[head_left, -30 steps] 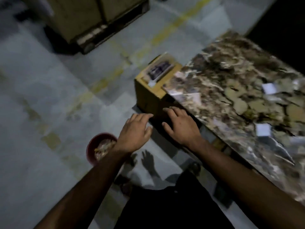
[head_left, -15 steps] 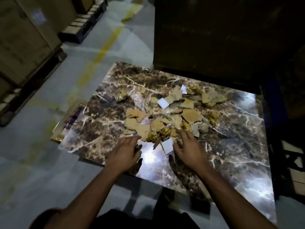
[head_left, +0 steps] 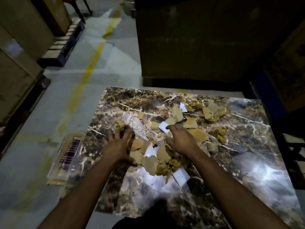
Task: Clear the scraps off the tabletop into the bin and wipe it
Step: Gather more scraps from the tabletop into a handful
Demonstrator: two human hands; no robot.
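**Both hands among the scraps on a marbled tabletop**

Far left, stacked cardboard boxes (head_left: 21, 52) stand on the floor, and a yellow floor line (head_left: 89, 70) runs toward the table. A flat box (head_left: 66, 156) lies beside the table's left edge; its striped print is too blurred to read, and no other writing or brand is legible. The tabletop (head_left: 247, 162) is glossy, dark and marbled. The left hand (head_left: 119, 142) lies palm down with fingers spread, its fingertips touching a crumpled gold wrapper (head_left: 120, 123); it grips nothing. Between the hands, and beyond them toward the far right of the table, lies the scatter of scraps (head_left: 148, 161): tan torn cardboard pieces, white paper slips and more gold foil wads. The right hand (head_left: 179, 138) has its fingers curled, the forefinger hooked beside a white paper slip (head_left: 164, 127); whether it pinches the slip cannot be told. No bin is in view.

Handling, as judged: the scraps look light, thin and limp, and would probably slide easily on the polished surface. Sweeping them together with flat palms and scooping the heap from beneath probably suits better than picking single pieces; foil wads can be pinched anywhere.
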